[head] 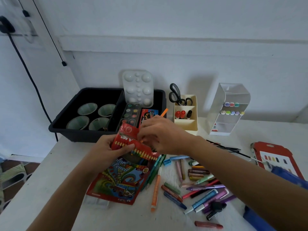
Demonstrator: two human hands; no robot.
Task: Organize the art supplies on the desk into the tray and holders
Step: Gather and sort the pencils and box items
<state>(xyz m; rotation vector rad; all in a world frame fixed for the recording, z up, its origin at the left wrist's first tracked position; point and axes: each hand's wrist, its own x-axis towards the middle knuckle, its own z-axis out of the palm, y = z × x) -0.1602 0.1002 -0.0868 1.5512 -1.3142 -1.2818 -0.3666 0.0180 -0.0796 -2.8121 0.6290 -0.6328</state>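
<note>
The white bench (pixel 50 189) runs along the wall, and at its back left sits the black tray (pixel 70 130), split by a divider. Four pale cups (pixel 87 108) stand in the tray's left part. In its right part a white palette (pixel 138 87) leans upright, with a watercolour set (pixel 131 114) in front of it.

To the right of the tray, well apart from it, a clear holder (pixel 228 104) has rows of marker caps showing on its shelves. Between the two stands a cream holder (pixel 185 120) with black-handled scissors (pixel 176 95) in its rear compartment.

Near the front of the bench a flat colour-pencil packet (pixel 116 180) lies on the top. Beside it on the right is a loose scatter of crayons and markers (pixel 200 185), and an orange marker (pixel 155 189) lies between the packet and the scatter.

Both hands are up over the tray's front edge. The left hand (pixel 103 152) grips a red pencil box (pixel 126 139) from the side, its flap open. The right hand (pixel 160 134) pinches an orange pencil (pixel 164 112) at the box's mouth, and the pencil's far end pokes up behind the knuckles.
</note>
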